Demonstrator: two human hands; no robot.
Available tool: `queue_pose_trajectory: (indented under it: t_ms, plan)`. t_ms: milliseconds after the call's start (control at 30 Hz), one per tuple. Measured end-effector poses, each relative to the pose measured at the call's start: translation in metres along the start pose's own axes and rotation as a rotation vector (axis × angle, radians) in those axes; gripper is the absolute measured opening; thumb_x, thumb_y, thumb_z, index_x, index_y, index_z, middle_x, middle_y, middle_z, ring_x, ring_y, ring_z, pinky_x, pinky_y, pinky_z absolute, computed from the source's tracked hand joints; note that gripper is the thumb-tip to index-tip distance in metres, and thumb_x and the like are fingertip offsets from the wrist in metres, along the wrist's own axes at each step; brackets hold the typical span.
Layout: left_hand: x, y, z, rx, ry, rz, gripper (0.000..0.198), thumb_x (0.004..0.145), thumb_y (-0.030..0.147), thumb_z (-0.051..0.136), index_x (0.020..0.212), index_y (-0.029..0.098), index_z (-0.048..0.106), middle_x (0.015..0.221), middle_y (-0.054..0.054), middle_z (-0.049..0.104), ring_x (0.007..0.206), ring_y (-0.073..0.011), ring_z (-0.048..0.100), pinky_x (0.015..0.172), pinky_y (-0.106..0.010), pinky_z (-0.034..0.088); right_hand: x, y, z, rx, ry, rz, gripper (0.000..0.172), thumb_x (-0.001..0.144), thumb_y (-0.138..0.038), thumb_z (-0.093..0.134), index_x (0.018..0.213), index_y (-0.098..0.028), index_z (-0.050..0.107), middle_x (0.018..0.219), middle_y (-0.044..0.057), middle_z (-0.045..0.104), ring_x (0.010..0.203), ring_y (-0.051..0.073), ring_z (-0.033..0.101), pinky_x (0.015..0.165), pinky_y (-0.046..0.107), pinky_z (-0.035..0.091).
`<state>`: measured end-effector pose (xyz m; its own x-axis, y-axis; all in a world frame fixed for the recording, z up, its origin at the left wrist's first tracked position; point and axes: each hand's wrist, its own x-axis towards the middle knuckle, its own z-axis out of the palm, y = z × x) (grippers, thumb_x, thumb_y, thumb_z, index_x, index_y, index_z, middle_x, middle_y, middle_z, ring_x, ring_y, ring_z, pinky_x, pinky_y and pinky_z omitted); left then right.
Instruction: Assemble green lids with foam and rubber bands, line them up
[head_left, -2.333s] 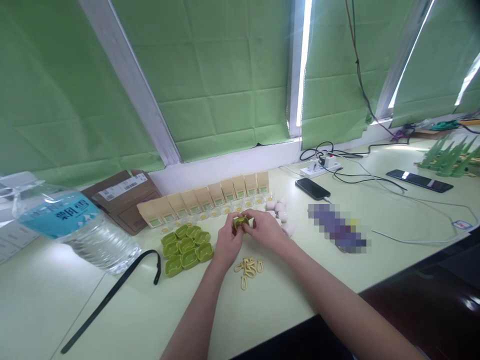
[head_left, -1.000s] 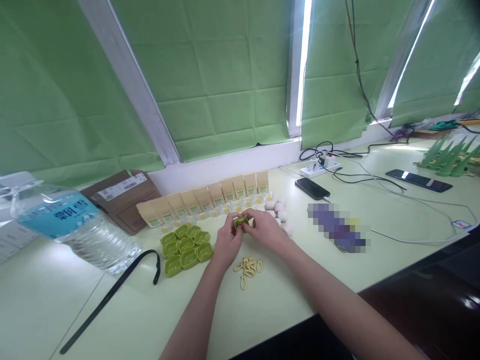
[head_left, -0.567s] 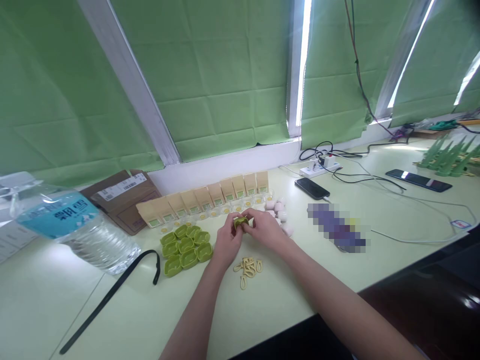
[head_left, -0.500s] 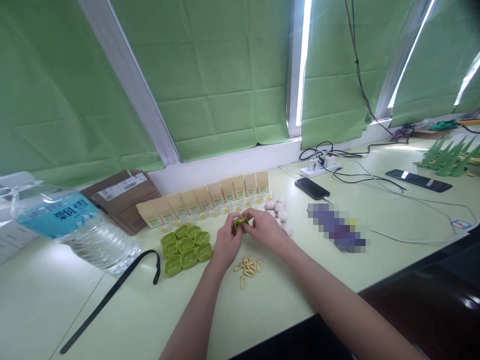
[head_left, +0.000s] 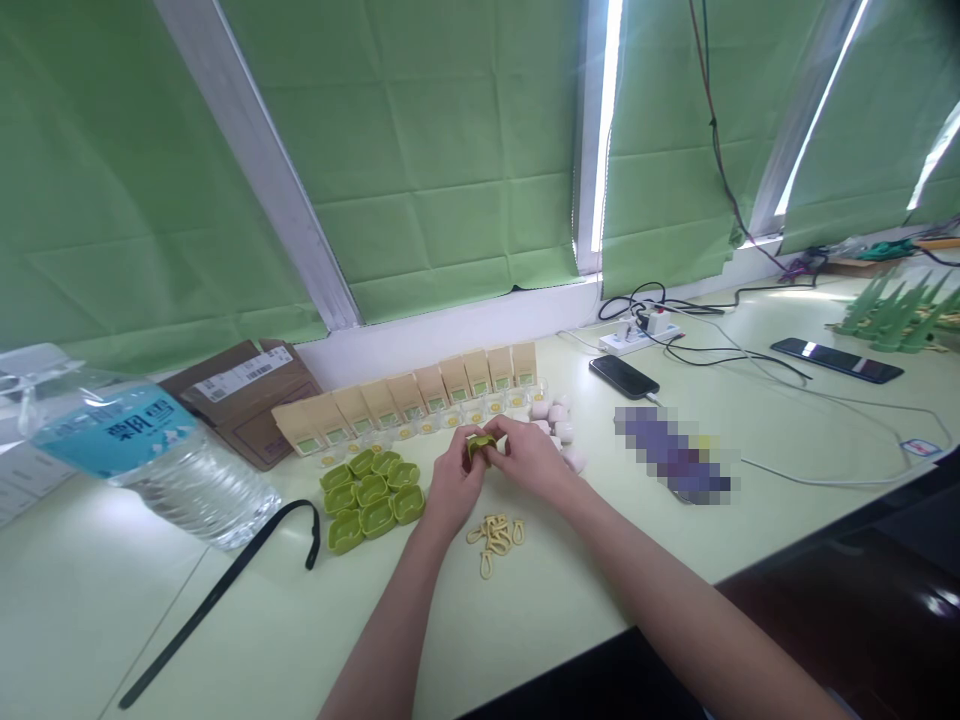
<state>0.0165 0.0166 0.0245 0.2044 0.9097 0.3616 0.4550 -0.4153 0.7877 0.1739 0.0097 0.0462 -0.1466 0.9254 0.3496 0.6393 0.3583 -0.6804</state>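
Note:
Between my two hands is a small green cup-like piece [head_left: 481, 442], partly covered by the fingers. My left hand [head_left: 455, 478] grips its left side, and my right hand [head_left: 523, 456] pinches it from the right. Just left of my left hand, several similar green cups [head_left: 373, 491] stand close together in rows. A small pile of cream-coloured loops [head_left: 497, 538] lies on the table below my hands. Several pale pink rounded pieces [head_left: 564, 432] sit just beyond my right hand, which hides some of them.
Behind the hands runs a row of small brown paper packets [head_left: 409, 397] with clear little containers before them. A large water bottle [head_left: 161, 450], a cardboard box [head_left: 247, 400] and a black strap [head_left: 225, 600] lie left. To the right are a phone [head_left: 624, 377], cables and a power strip [head_left: 641, 338].
Both hands stay in nearly the same place, still holding the green piece, which looks slightly turned. Everything else on the table is unmoved.

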Motion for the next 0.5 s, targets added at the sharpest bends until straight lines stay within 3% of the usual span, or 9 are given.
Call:
queue_pose_trajectory:
  t_ms: [500]
  plan:
    - [-0.0011,0.0052,-0.001,0.043,0.003,0.022,0.019,0.089,0.028,0.047,0.106,0.024,0.056,0.074,0.003,0.06,0.063,-0.0129,0.052,0.064,-0.023,0.039,-0.0007,-0.0011,-0.0019,0.01,-0.015,0.005,0.013,0.086,-0.028,0.06,0.098,-0.024,0.063,0.094,0.0,0.073,0.065,0.014,0.061,0.058,0.026,0.037]
